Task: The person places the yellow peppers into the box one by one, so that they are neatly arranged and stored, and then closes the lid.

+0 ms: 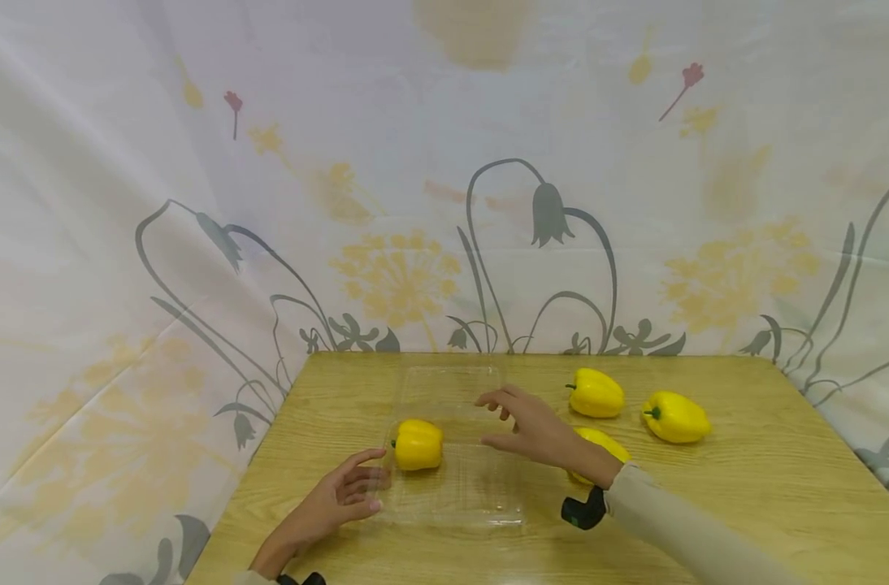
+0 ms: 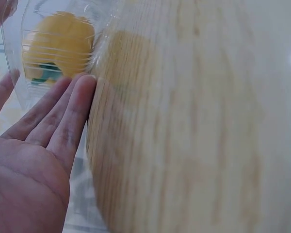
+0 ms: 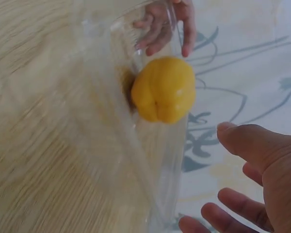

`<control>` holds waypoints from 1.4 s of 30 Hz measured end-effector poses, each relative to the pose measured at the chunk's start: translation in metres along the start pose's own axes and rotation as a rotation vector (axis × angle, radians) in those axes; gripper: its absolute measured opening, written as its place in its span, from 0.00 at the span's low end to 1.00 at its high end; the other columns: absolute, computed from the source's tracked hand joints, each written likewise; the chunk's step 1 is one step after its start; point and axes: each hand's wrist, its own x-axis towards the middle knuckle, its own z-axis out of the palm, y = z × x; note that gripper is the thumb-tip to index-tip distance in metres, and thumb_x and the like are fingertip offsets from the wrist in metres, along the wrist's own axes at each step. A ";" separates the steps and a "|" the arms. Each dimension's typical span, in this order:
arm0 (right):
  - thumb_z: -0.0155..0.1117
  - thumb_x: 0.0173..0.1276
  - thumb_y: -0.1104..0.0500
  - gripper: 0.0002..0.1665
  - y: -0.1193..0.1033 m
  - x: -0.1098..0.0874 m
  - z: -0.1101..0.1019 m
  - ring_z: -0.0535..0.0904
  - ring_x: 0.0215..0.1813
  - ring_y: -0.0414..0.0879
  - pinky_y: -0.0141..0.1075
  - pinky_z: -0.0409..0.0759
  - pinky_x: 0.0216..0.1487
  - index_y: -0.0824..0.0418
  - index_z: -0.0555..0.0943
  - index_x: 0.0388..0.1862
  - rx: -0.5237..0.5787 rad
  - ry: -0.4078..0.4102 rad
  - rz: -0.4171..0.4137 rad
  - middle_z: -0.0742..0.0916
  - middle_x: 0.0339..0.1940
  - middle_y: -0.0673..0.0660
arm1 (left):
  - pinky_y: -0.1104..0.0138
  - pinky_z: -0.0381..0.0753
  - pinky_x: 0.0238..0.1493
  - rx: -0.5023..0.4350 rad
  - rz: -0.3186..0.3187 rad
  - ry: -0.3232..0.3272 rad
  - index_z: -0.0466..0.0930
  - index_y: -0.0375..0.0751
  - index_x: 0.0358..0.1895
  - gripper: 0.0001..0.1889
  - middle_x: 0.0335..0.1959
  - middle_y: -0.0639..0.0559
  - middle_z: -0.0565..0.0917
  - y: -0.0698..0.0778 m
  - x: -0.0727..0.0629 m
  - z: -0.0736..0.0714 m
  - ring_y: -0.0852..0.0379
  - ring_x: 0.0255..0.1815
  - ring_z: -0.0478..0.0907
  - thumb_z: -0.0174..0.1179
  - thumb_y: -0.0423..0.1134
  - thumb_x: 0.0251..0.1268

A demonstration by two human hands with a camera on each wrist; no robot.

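Note:
A yellow bell pepper (image 1: 418, 444) lies in the left part of a clear plastic box (image 1: 481, 518), its green stem facing left. My left hand (image 1: 338, 500) is at the box's left side, thumb near the front corner. In the left wrist view its straight fingers (image 2: 77, 102) rest against the clear wall, below the pepper (image 2: 60, 41). Over the box's right side hovers my right hand (image 1: 528, 426), holding nothing, fingers spread and loosely bent. The right wrist view shows its thumb (image 3: 247, 141) apart from the pepper (image 3: 165, 90).
Right of the box, two yellow bell peppers lie on the wooden table (image 1: 766, 487): one pepper (image 1: 596, 394) farther back, another pepper (image 1: 676, 417) farther right. A third pepper (image 1: 605, 443) is partly hidden by my right wrist. A flower-printed curtain (image 1: 430, 162) hangs behind the table.

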 end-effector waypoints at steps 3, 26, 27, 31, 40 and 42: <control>0.73 0.70 0.50 0.29 0.005 -0.012 -0.011 0.79 0.48 0.47 0.37 0.84 0.41 0.52 0.78 0.67 -0.010 0.010 0.020 0.81 0.56 0.51 | 0.63 0.77 0.64 -0.006 -0.002 -0.004 0.53 0.47 0.83 0.37 0.73 0.33 0.68 0.000 -0.001 0.000 0.38 0.71 0.70 0.61 0.34 0.76; 0.75 0.68 0.49 0.29 0.042 -0.094 -0.060 0.80 0.47 0.45 0.36 0.84 0.41 0.55 0.80 0.64 -0.128 0.202 0.114 0.84 0.53 0.49 | 0.58 0.75 0.66 0.004 -0.014 0.007 0.53 0.47 0.83 0.37 0.72 0.34 0.69 -0.001 0.000 0.000 0.37 0.71 0.70 0.60 0.33 0.77; 0.76 0.68 0.49 0.28 0.044 -0.097 -0.061 0.80 0.47 0.46 0.37 0.84 0.41 0.55 0.80 0.64 -0.134 0.206 0.120 0.84 0.52 0.50 | 0.57 0.75 0.67 0.008 -0.015 0.010 0.53 0.47 0.83 0.37 0.72 0.34 0.69 -0.001 0.000 0.000 0.37 0.71 0.70 0.60 0.34 0.77; 0.76 0.67 0.48 0.29 0.047 -0.107 -0.064 0.80 0.47 0.50 0.39 0.85 0.41 0.57 0.81 0.63 -0.146 0.213 0.161 0.83 0.51 0.51 | 0.59 0.76 0.66 0.002 -0.016 0.008 0.53 0.47 0.83 0.37 0.72 0.33 0.69 0.000 -0.001 0.001 0.37 0.71 0.70 0.59 0.34 0.77; 0.76 0.66 0.44 0.33 0.058 -0.127 -0.066 0.81 0.50 0.53 0.47 0.85 0.47 0.56 0.80 0.65 -0.156 0.213 0.219 0.83 0.55 0.54 | 0.64 0.78 0.63 -0.024 -0.004 -0.006 0.52 0.45 0.83 0.37 0.72 0.31 0.68 0.000 0.000 0.001 0.38 0.71 0.70 0.59 0.32 0.77; 0.75 0.66 0.42 0.35 0.059 -0.131 -0.066 0.81 0.51 0.55 0.49 0.84 0.48 0.56 0.79 0.66 -0.150 0.202 0.228 0.83 0.56 0.55 | 0.64 0.78 0.63 -0.023 -0.001 -0.007 0.52 0.45 0.83 0.37 0.72 0.31 0.68 0.000 0.000 0.001 0.38 0.70 0.71 0.59 0.32 0.77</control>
